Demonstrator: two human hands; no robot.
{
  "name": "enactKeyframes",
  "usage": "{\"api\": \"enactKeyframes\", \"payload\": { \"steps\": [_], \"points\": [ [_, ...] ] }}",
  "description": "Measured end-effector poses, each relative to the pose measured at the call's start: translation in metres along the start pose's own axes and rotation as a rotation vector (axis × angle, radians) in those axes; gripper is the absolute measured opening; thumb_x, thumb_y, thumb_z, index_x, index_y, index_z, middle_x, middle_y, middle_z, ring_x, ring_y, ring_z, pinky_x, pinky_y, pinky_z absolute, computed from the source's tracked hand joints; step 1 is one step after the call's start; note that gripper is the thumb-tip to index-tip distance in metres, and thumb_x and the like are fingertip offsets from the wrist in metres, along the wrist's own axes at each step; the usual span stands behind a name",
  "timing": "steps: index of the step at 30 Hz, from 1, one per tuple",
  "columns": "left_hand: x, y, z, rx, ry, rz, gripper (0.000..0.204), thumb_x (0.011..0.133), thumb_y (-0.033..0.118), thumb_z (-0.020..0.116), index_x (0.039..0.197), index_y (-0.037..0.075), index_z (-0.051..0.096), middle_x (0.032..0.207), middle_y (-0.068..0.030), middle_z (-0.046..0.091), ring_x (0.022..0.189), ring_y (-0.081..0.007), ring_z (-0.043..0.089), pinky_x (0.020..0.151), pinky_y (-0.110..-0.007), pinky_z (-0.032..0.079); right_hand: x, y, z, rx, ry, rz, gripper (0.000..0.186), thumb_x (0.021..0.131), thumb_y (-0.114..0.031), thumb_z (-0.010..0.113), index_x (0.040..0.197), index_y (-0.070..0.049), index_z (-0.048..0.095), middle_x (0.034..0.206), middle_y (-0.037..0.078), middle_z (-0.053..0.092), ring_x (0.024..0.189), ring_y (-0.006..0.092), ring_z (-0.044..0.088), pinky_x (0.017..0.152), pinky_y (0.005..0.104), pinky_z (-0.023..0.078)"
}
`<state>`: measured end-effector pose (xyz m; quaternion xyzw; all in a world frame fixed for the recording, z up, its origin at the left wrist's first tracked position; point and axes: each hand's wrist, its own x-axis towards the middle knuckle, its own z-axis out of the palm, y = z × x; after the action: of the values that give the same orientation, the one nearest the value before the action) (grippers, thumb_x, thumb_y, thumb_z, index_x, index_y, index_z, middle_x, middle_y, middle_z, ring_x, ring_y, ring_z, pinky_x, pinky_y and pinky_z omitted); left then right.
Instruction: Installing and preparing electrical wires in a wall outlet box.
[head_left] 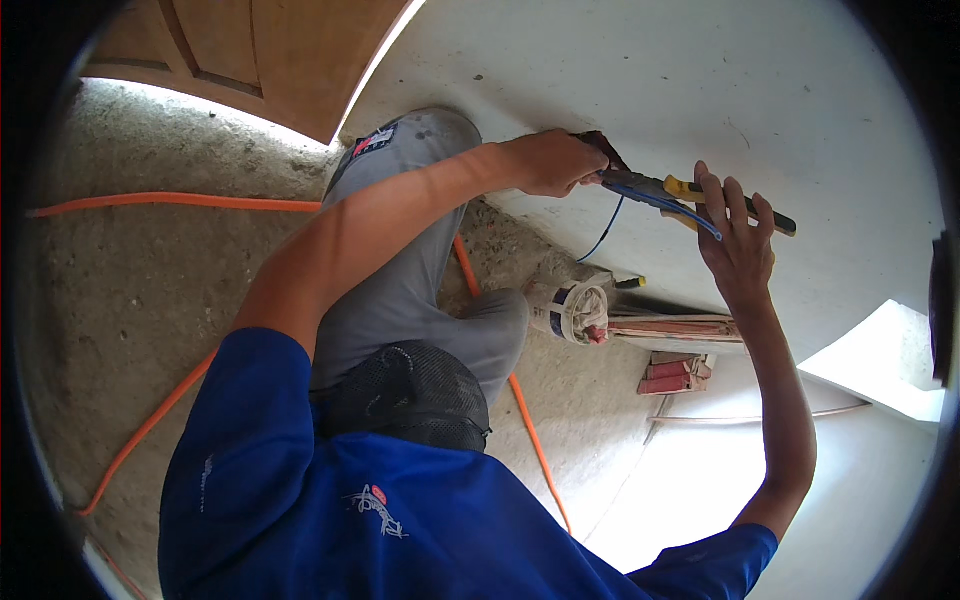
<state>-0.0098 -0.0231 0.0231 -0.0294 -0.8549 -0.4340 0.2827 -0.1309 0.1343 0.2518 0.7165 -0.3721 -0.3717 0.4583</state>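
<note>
My left hand is closed at a dark opening in the pale wall, its fingertips pinching blue wire there. In my right hand is a pair of pliers with yellow and black handles, the fingers laid over them. The plier jaws point left and reach close to my left fingertips. One length of blue wire runs along the pliers toward my right hand. Another blue wire end hangs down the wall below. Whether the jaws bite on the wire, I cannot tell.
Orange flexible conduit snakes over the rough floor around my legs. Against the wall stand a white bucket with cloth in it, long strips and reddish blocks. A wooden door is at upper left. Black mesh shows near my lap.
</note>
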Motion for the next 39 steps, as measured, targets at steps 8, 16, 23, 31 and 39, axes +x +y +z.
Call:
{"api": "enactKeyframes", "payload": {
  "steps": [8, 16, 23, 31, 39],
  "points": [
    [-0.002, 0.002, -0.003, 0.026, -0.035, -0.025, 0.006, 0.09, 0.008, 0.053, 0.091, 0.005, 0.057, 0.082, -0.0128, 0.066, 0.078, -0.0347, 0.065, 0.069, -0.046, 0.049, 0.003, -0.018, -0.014, 0.186, -0.224, 0.1, 0.019, 0.079, -0.015, 0.062, 0.092, -0.001, 0.066, 0.111, 0.009, 0.052, 0.086, 0.0249, 0.05, 0.074, 0.0405, 0.042],
    [-0.006, -0.018, 0.014, 0.567, 0.109, 0.314, 0.014, 0.09, 0.02, 0.053, 0.085, 0.007, 0.056, 0.08, -0.0076, 0.062, 0.072, -0.0258, 0.068, 0.055, -0.042, 0.054, -0.009, -0.122, -0.062, 1.129, -0.835, 0.558, 0.018, 0.073, -0.007, 0.058, 0.082, 0.006, 0.066, 0.093, 0.021, 0.056, 0.074, 0.0306, 0.065, 0.064, 0.0393, 0.054],
    [0.001, -0.028, 0.009, 0.716, 0.23, 0.547, 0.012, 0.085, 0.019, 0.056, 0.077, 0.011, 0.051, 0.073, -0.0011, 0.054, 0.063, -0.0162, 0.063, 0.045, -0.032, 0.051, -0.023, -0.16, -0.064, 3.831, -0.288, 0.973, 0.014, 0.075, -0.014, 0.063, 0.08, -0.001, 0.062, 0.107, 0.013, 0.051, 0.086, 0.0208, 0.051, 0.068, 0.0331, 0.043],
    [-0.002, -0.012, 0.009, 0.437, 0.119, 0.254, 0.016, 0.09, 0.022, 0.057, 0.086, 0.008, 0.051, 0.08, -0.0028, 0.06, 0.07, -0.024, 0.066, 0.051, -0.039, 0.053, -0.03, -0.179, -0.064, 2.932, -0.496, 0.998, 0.048, 0.079, -0.013, 0.063, 0.125, -0.002, 0.061, 0.128, 0.014, 0.056, 0.103, 0.0241, 0.056, 0.092, 0.0364, 0.045],
    [-0.01, 0.006, -0.014, 0.052, -0.045, 0.193, 0.024, 0.093, 0.014, 0.056, 0.113, 0.002, 0.052, 0.113, -0.0123, 0.06, 0.096, -0.0297, 0.065, 0.073, -0.044, 0.055, -0.062, -0.215, -0.061, 2.03, -0.472, 1.228, 0.027, 0.085, -0.022, 0.073, 0.098, -0.001, 0.064, 0.082, 0.005, 0.056, 0.075, 0.015, 0.054, 0.071, 0.0335, 0.045]
  ]
}}
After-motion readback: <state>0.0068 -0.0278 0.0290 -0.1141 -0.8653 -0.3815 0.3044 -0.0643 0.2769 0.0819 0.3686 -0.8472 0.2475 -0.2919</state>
